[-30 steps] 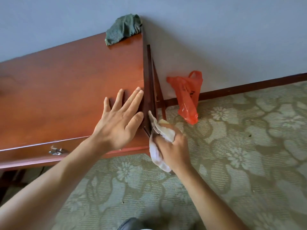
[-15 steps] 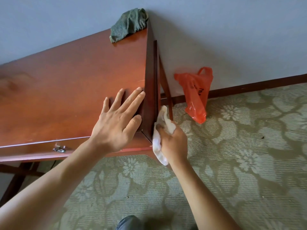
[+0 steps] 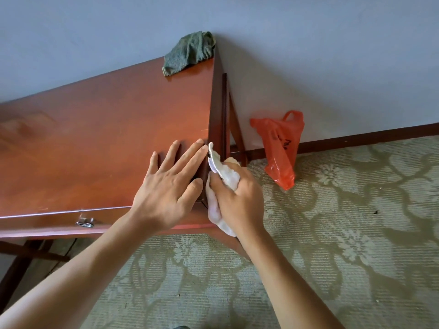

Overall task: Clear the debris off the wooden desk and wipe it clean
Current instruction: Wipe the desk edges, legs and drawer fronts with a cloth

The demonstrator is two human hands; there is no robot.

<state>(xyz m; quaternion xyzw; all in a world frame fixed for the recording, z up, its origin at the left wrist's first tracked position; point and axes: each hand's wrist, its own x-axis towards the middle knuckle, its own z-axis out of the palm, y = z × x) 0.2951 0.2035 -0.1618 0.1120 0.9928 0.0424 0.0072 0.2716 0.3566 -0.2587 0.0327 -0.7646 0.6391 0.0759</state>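
One orange plastic bag (image 3: pixel 281 148) on carpet, contents unseen. Two cloths: green cloth (image 3: pixel 188 53) on surface (image 3: pixel 95 138); white cloth (image 3: pixel 225 176) grasped by right hand (image 3: pixel 240 200). Left hand (image 3: pixel 166 186) flat, released.

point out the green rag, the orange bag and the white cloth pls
green rag (image 3: pixel 188 55), head view, middle of the crumpled fabric
orange bag (image 3: pixel 281 148), head view, middle of the bag's body
white cloth (image 3: pixel 229 175), head view, bunched part above the right hand's knuckles
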